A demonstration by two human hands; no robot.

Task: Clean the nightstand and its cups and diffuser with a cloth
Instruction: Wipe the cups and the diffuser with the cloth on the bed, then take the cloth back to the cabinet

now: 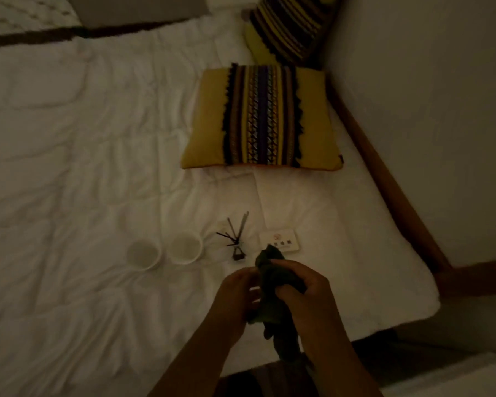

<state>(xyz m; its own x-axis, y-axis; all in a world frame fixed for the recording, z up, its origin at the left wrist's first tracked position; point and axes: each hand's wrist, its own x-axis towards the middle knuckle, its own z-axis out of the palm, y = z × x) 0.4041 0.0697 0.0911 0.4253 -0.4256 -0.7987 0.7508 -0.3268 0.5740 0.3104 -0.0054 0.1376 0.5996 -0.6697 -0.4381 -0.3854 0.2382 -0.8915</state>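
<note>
cloth [272,277], soft and limp, hangs bunched over the bed [98,167] near the diffuser [236,239], both my left hand [241,290] and right hand [307,293] curled round it; i'd judge a folded wad grips best.

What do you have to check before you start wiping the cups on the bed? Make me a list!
1. Cloth ready: the left hand and the right hand both grip the dark cloth. Ok.
2. Cups upright: the left cup and the right cup stand side by side on the white duvet. Ok.
3. Cups empty: too dim to see inside. Cannot tell.
4. A free hand to lift a cup: both hold the cloth. Not ok.
5. Reed diffuser steady: it stands beside the right cup, but on soft bedding, so it could tip. Not ok.
</note>
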